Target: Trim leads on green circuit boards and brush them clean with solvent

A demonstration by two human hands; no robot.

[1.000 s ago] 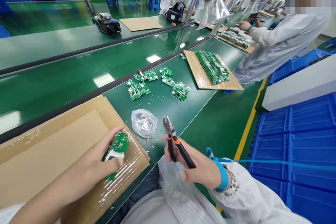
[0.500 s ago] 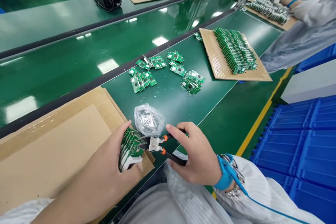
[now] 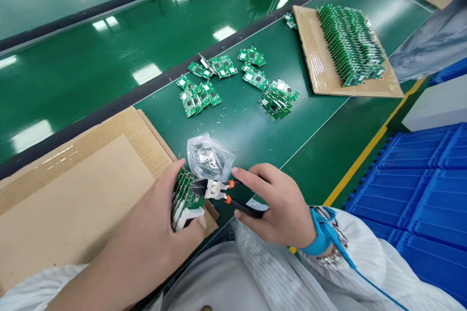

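Observation:
My left hand (image 3: pixel 160 218) is closed round a small stack of green circuit boards (image 3: pixel 187 195), gripped between thumb and fingers, with a white part at the near end. In my right hand (image 3: pixel 279 206) is a pair of diagonal cutters (image 3: pixel 215 189) with black handles and orange collars. The cutters' jaws touch or hover just over the stack's top edge; which of the two I cannot tell. Right behind the jaws lies a clear plastic bag (image 3: pixel 209 158) with shiny bits in it. A blue wrist strap (image 3: pixel 317 233) with a cord circles my right wrist.
Loose circuit boards (image 3: pixel 199 96) lie in groups across the green bench, with tiny clippings among them. Farther right, rows of boards (image 3: pixel 352 43) stand on a cardboard sheet (image 3: pixel 310 58). Cardboard (image 3: pixel 83 184) covers the bench at left. Blue crates (image 3: pixel 404 199) stand at right.
The view has tilted down, and the co-worker's hands at top right have left it. The cutters' jaws, parted before, now look closed together at the boards in my left hand.

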